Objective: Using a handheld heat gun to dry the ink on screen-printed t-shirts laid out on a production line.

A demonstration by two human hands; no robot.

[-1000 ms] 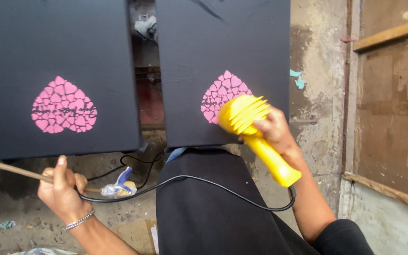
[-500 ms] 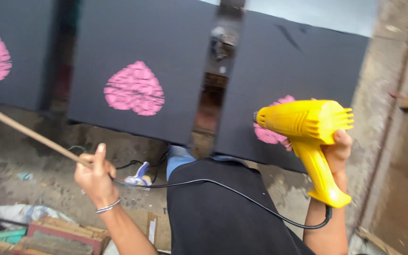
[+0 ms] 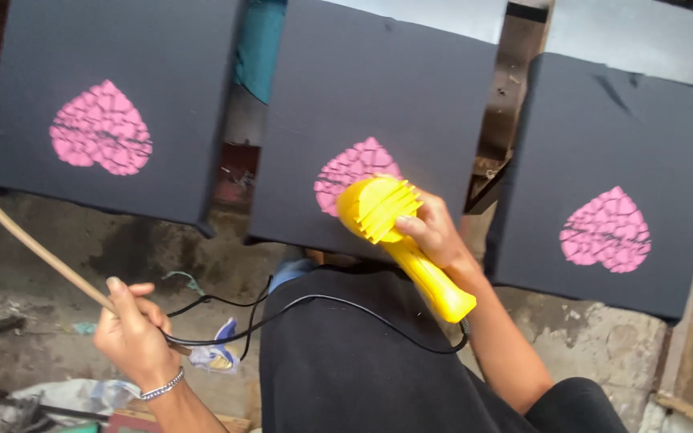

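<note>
- Right hand (image 3: 436, 232), centre frame, wraps the yellow heat gun (image 3: 399, 240), nozzle aimed at the middle panel's pink heart print (image 3: 350, 170).
- Left hand (image 3: 131, 333), lower left, fingers closed on a wooden stick (image 3: 30, 240) and the black cord (image 3: 314, 309), holding the cord clear.

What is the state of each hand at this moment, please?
Left hand: closed on a thin wooden stick and the black cable.
Right hand: closed on the yellow heat gun, aimed at the middle pink heart.
</note>
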